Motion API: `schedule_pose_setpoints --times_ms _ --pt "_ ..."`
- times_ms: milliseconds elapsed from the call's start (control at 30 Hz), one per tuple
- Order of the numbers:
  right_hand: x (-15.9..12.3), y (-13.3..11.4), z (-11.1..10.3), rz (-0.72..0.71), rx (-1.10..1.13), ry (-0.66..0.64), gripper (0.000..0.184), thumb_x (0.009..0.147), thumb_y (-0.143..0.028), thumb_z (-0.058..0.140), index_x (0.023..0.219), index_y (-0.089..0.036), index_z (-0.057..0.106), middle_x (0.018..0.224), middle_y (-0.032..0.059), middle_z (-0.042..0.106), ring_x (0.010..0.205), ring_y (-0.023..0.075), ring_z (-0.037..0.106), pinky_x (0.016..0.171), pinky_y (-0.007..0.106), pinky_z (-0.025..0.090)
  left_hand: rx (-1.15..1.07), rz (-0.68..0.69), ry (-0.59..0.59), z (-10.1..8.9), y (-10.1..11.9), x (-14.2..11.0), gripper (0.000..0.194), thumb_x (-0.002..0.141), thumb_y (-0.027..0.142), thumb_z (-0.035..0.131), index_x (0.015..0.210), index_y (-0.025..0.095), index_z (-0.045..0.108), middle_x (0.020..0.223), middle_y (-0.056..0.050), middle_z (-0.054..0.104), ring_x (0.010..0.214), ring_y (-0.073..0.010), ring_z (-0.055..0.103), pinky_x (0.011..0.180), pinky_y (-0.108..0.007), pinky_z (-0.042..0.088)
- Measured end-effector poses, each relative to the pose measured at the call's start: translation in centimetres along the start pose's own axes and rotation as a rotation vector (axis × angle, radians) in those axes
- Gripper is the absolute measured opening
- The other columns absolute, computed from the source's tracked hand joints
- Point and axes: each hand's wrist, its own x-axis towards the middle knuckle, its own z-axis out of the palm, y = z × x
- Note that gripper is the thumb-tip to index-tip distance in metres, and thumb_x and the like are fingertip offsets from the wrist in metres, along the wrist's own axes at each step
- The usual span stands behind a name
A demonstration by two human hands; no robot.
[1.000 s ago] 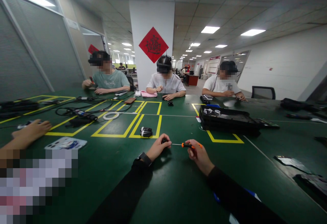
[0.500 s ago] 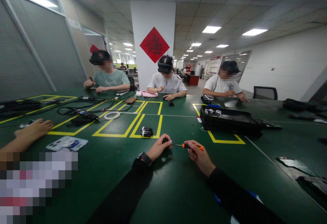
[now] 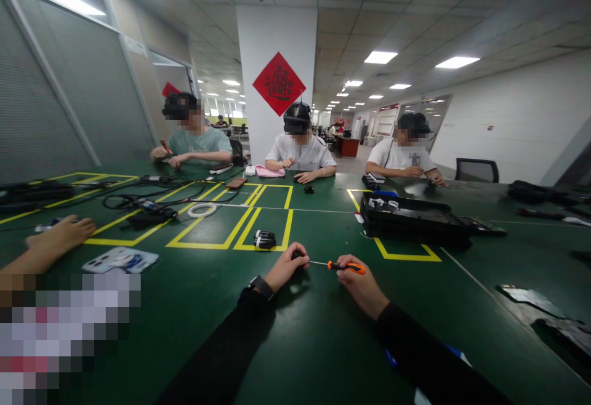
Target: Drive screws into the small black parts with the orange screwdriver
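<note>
Pointing a screwdriver at a small dark part, nearer than the black tray and left of it.
Has black, white-ended cylinders left of the tray, a white cable coil farther left, and a patterned case farther still; shows bare green tabletop between tray and screwdriver. Aims the tip leftward, away from the tray's side, with the long axis nearly level and crosswise to the view. Grips the orange-and-black handle in the right hand with curled fingers; pinches the part in the left hand. Holds the hands apart, bridged by the shaft; cannot tell whether the tip touches the part.
</note>
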Motion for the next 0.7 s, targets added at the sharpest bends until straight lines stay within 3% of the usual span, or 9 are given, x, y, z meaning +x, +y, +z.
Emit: schedule_pose_setpoints --times_ms 133,267,533,700 --pt "0.06 -0.09 0.26 0.029 -0.060 -0.002 0.015 0.063 -0.024 0.065 0.075 -0.018 0.057 0.078 0.0013 0.055 0.059 0.0093 0.047 0.051 0.022 0.035 -0.014 -0.019 0.016 -0.12 -0.08 0.06 0.022 0.070 0.033 0.056 0.082 0.017 0.047 0.067 0.002 0.053 0.063 -0.0109 0.054 0.065 -0.024 0.040" --pt "0.03 -0.20 0.38 0.093 -0.075 -0.024 0.027 0.076 -0.041 0.049 0.083 -0.016 0.058 0.069 0.0036 0.056 0.056 0.0112 0.048 0.047 0.023 0.034 -0.041 -0.001 0.035 -0.29 -0.34 0.10 0.021 0.070 0.032 0.056 0.082 0.017 0.047 0.066 0.003 0.053 0.064 -0.0111 0.054 0.065 -0.024 0.040" --pt "-0.17 -0.15 0.17 0.004 -0.118 0.003 0.018 0.061 -0.020 0.065 0.078 -0.018 0.059 0.054 -0.0052 0.045 0.047 0.0064 0.038 0.047 0.021 0.030 0.006 -0.006 0.030 -0.18 -0.21 -0.03 0.021 0.070 0.032 0.056 0.081 0.017 0.046 0.067 0.003 0.053 0.064 -0.0108 0.054 0.065 -0.023 0.040" --pt "0.12 -0.16 0.35 0.064 -0.054 0.014 0.025 0.073 -0.040 0.054 0.082 -0.017 0.060 0.056 -0.0022 0.047 0.048 0.0080 0.039 0.045 0.022 0.028 0.018 0.005 0.038 -0.17 -0.01 -0.19 0.020 0.071 0.032 0.055 0.082 0.018 0.047 0.067 0.003 0.053 0.063 -0.0106 0.053 0.065 -0.023 0.040"
